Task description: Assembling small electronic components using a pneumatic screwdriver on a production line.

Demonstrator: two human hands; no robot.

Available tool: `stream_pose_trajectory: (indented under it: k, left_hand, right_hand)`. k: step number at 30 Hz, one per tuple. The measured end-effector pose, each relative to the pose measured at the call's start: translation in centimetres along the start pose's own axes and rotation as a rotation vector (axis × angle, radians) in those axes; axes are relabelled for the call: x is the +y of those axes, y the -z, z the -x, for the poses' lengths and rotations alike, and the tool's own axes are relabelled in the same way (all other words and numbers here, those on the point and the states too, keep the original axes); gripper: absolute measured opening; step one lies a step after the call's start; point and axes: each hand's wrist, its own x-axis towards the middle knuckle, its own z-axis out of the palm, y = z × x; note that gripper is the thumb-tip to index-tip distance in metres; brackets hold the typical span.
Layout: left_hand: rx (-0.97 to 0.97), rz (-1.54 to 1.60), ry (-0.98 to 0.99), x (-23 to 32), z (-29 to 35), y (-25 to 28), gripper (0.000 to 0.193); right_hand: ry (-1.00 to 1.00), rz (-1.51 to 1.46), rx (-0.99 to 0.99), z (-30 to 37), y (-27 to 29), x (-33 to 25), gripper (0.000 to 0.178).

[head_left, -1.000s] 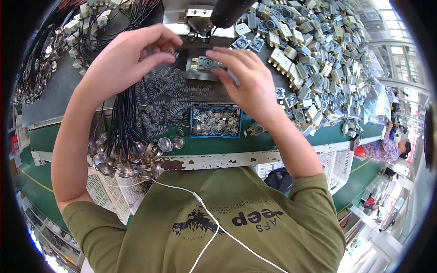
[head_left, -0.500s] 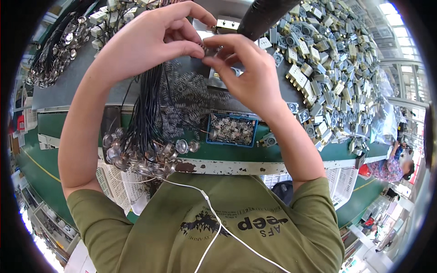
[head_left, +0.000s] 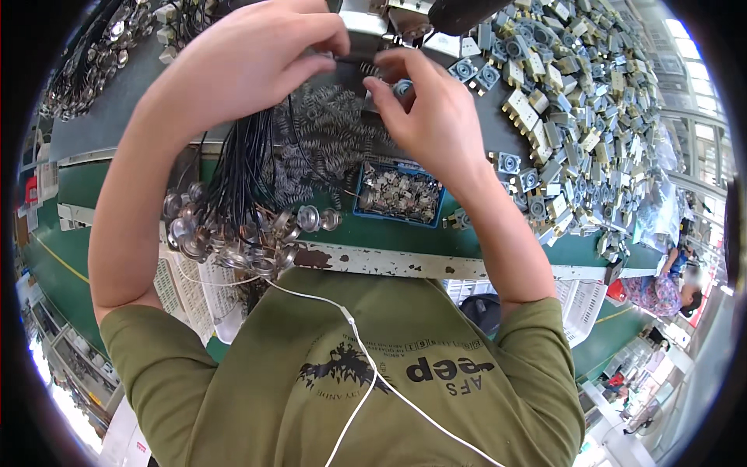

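My right hand (head_left: 436,117) is closed, with a small coil spring (head_left: 369,69) between the tips of thumb and forefinger. To its left, my left hand (head_left: 257,62) hovers over the dark worktop, thumb and forefinger apart and nothing visible between them; its other fingers are partly hidden. Beneath and between the hands lies a loose heap of coil springs (head_left: 323,132). Partly covered by my right fingers is a grey socket-like part (head_left: 402,88). A blue tray (head_left: 398,222) of small metal pieces sits below my right hand.
A bundle of black wires (head_left: 241,167) with round metal ends (head_left: 233,241) hangs over the table's near edge. A big pile of grey and cream socket parts (head_left: 560,117) covers the right. A dark cylindrical fixture (head_left: 459,14) juts in at the top. Another person (head_left: 657,294) is far right.
My hands, which were touching at the fingertips, have moved apart. The spring now shows at my right fingertips. My view has shifted slightly.
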Motion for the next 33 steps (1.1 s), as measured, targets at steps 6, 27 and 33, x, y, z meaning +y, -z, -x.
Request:
stream_pose_trajectory:
  k: [6, 27, 33]
  left_hand:
    - [-0.48, -0.049, 0.216, 3.8, 4.8, 1.8, 0.015]
    - [-0.659, -0.183, 0.033, 6.6, 4.9, 0.9, 0.015]
    - [-0.678, -0.187, 0.091, 6.7, 4.7, 1.8, 0.015]
  right_hand:
    - [0.005, -0.294, -0.491, 2.7, -2.0, -3.8, 0.021]
    - [-0.588, -0.836, -0.75, 2.5, -0.1, -3.0, 0.024]
    - [-0.648, -0.787, -0.743, 3.0, 0.0, -2.7, 0.028]
